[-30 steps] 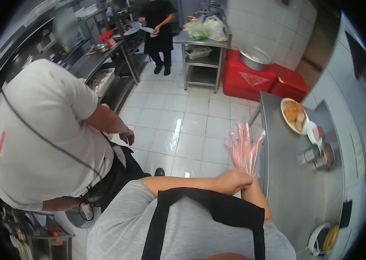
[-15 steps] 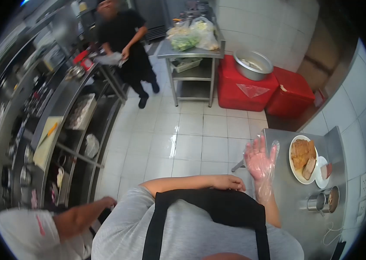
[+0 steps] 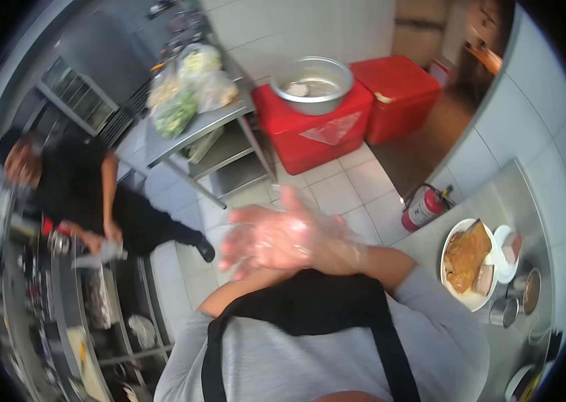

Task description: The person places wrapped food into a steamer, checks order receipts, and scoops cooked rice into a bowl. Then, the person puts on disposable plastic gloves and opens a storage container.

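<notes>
My right hand [image 3: 269,238] wears a clear plastic glove and is raised in front of my chest. Its fingers spread toward the left, somewhat blurred, and nothing shows in the palm. My left forearm [image 3: 239,291] comes in from the left below it. Most of my left hand is hidden behind the gloved one, so I cannot see what its fingers do. To the right of my arm, an oval white plate [image 3: 451,293] of browned meat slabs [image 3: 467,254] lies on a steel table [image 3: 497,201]. A smaller white plate [image 3: 505,271] holds a pale piece of meat.
Metal cups [image 3: 503,311] stand near the plates. A fire extinguisher [image 3: 423,209] is by the table. Red coolers [image 3: 323,127] carry a metal basin [image 3: 316,100]. Bagged vegetables [image 3: 189,87] top a steel cart. A person in black [image 3: 82,181] stands at the left shelving.
My gloved right hand has swung left from beside the table to in front of my chest, over my left hand. The view has turned right; the co-worker in white is out of view.
</notes>
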Demonstrator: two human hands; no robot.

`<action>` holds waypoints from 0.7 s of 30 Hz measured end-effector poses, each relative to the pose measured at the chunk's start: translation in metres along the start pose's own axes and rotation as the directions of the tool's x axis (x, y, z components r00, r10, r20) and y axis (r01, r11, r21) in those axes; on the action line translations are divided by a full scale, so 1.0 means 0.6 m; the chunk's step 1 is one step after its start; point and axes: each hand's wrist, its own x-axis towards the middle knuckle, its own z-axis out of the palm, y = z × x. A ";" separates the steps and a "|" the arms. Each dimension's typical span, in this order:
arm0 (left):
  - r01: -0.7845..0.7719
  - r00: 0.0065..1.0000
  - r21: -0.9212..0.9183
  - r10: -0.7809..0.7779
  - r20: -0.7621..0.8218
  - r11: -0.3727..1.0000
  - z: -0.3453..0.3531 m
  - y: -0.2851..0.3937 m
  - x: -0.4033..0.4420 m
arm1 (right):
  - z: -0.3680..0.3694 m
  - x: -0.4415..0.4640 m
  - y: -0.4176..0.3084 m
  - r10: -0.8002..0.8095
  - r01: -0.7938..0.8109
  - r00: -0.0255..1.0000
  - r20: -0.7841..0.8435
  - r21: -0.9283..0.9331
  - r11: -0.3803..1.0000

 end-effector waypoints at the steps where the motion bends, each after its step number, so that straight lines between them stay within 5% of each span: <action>1: -0.004 0.999 0.006 0.005 -0.039 1.000 -0.024 0.017 0.014 | -0.015 0.031 -0.031 0.001 -0.001 0.999 0.040 0.020 1.000; 4: -0.028 0.998 0.147 0.037 -0.056 0.989 -0.097 0.086 0.051 | -0.074 0.072 -0.139 -0.114 0.113 0.993 -0.003 -0.110 0.987; 6: -0.046 0.997 0.613 -0.002 0.078 0.788 -0.157 0.162 0.057 | -0.125 0.046 -0.232 -0.174 0.150 0.983 -0.058 -0.287 0.946; 8: -0.033 0.992 0.433 0.083 -0.096 0.901 -0.270 0.189 0.066 | -0.164 -0.009 -0.309 -0.303 0.171 0.918 -0.256 -0.432 0.885; 9: -0.014 0.961 0.526 0.156 -0.227 0.851 -0.303 0.219 0.063 | -0.172 -0.046 -0.336 -0.388 0.153 0.819 -0.424 -0.490 0.858; 12: 0.080 0.881 0.540 0.195 -0.432 0.838 -0.476 0.247 0.093 | -0.223 -0.153 -0.372 -0.560 0.126 0.248 -0.791 -0.547 0.828; 13: 0.038 0.900 0.672 0.267 -0.345 0.739 -0.525 0.259 0.127 | -0.260 -0.201 -0.380 -0.541 0.191 0.061 -0.839 -0.522 0.831; 15: 0.040 0.868 0.895 0.429 -0.251 0.444 -0.548 0.304 0.240 | -0.319 -0.300 -0.401 -0.520 0.358 -0.004 -0.854 -0.486 0.797; 16: 0.062 0.883 0.954 0.429 -0.190 0.295 -0.496 0.350 0.305 | -0.350 -0.332 -0.395 -0.495 0.458 -0.026 -0.868 -0.451 0.766; 17: -0.030 0.936 0.974 0.348 -0.051 0.225 -0.426 0.398 0.373 | -0.384 -0.356 -0.413 -0.508 0.466 -0.157 -0.847 -0.517 0.718; 18: -0.299 0.893 0.951 0.377 0.247 0.083 -0.362 0.421 0.447 | -0.401 -0.364 -0.453 -0.534 0.423 -0.295 -0.792 -0.609 0.671; 19: -0.438 0.884 0.881 0.265 0.386 0.177 -0.276 0.446 0.495 | -0.407 -0.360 -0.503 -0.585 0.317 -0.348 -0.733 -0.679 0.662; 20: -0.568 0.820 0.814 0.164 0.548 0.121 -0.199 0.466 0.539 | -0.403 -0.332 -0.565 -0.481 0.162 -0.646 -0.593 -0.721 0.673; 21: -0.639 0.769 0.767 0.080 0.635 0.058 -0.142 0.470 0.582 | -0.407 -0.334 -0.621 -0.461 0.016 -0.754 -0.468 -0.714 0.700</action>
